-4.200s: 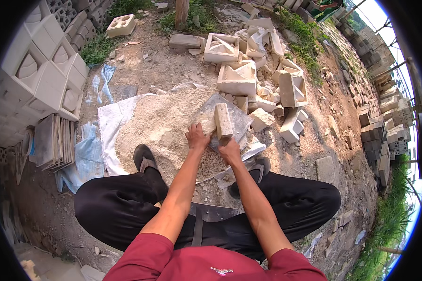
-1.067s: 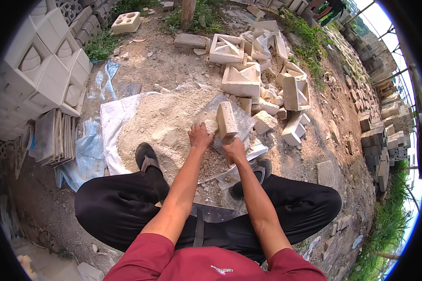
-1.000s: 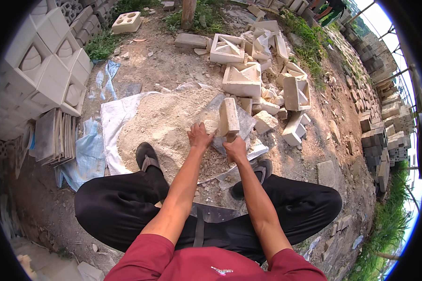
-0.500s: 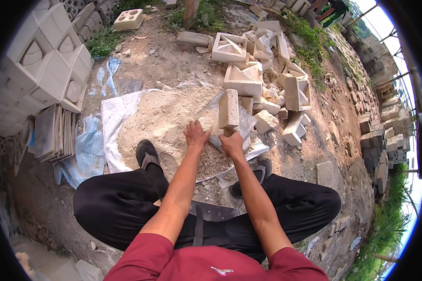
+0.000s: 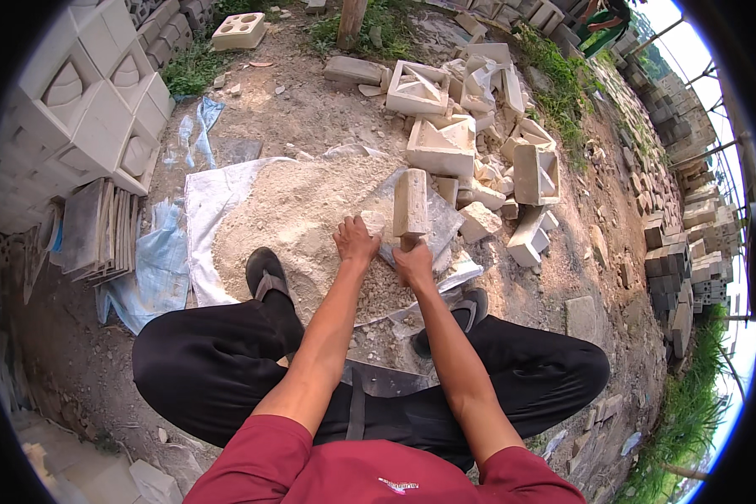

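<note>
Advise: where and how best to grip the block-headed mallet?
I'd take the block-headed mallet by its handle, coming from the person's side. The handle is much narrower than the blocky head, and its visible stretch leaves the head toward the body, so fingers can likely wrap it fully. The right hand grips it there. The head looks too bulky for a secure hold.

Small white print [image 5: 401,485] on front of dark-red shirt [image 5: 328,472] — too small to read.
</note>
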Demonstrator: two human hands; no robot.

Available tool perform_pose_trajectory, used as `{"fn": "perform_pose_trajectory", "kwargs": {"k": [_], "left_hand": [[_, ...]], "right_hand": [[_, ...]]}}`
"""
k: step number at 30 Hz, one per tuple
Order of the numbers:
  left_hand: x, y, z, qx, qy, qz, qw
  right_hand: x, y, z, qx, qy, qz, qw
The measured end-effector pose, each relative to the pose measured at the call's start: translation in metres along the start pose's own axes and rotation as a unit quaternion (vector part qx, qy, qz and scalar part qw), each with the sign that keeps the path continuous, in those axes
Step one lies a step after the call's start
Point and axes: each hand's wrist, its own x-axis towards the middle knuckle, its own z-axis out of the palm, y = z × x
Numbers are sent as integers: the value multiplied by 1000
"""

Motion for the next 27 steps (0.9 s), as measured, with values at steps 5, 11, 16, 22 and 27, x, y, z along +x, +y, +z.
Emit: {"fn": "perform_pose_trajectory", "kwargs": {"k": [5, 11, 16, 22, 27], "left_hand": [[4, 23, -3, -2, -18, 7, 1000], [-1, -3, -7, -13, -13, -18, 1000], [-3, 0, -8, -33, -2, -29, 999], [-6, -9, -9, -15, -2, -28, 1000], [-4, 3, -11, -6, -22, -16, 1000]], "right_hand": [[16, 40, -6, -110, -66, 15, 992], [15, -24, -5, -20, -46, -21, 999], [13, -8, -3, -70, -118, 0, 991], [22, -41, -26, -47, -178, 6, 983], [10, -2, -6, -68, -60, -24, 996]]}}
